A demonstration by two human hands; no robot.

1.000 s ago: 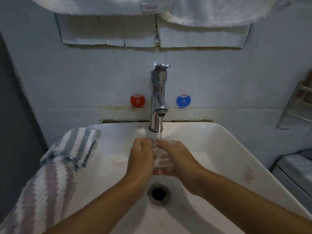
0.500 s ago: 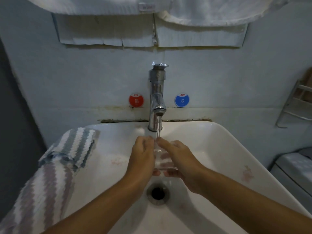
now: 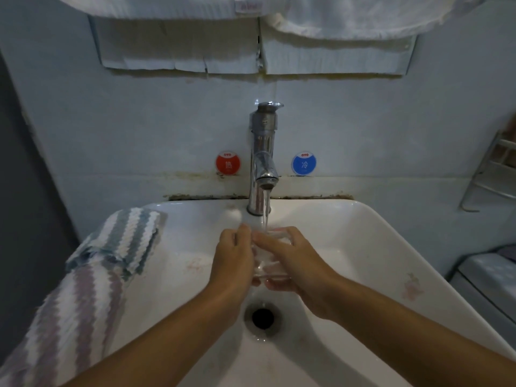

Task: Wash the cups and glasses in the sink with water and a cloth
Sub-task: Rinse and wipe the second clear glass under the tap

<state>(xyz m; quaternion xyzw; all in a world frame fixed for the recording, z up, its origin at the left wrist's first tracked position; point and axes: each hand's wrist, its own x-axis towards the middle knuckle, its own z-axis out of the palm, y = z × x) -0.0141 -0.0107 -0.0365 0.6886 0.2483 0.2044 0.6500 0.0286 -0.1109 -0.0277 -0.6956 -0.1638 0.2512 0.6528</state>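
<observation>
A person stands at a white sink, both bare hands held together over the basin. Between the palms is a clear glass, standing roughly upright, its long axis running from the open rim nearest the tap down to its base just above the drain. The left hand curls round the glass's left side, thumb and fingertips up near the rim. The right hand wraps the right side, its index finger lying across the front of the glass and its other fingers cupping under the base. Both hands touch the glass, so neither is nearer.

Beyond the fingertips, a chrome tap runs a thin stream of water that falls onto the rim, close to where the hands meet. Both forearms reach in from below, wrists fairly straight.

Well left of the left hand, a striped cloth drapes over the sink's edge, untouched. Rinsing looks under way; wiping with the cloth likely comes next.
</observation>
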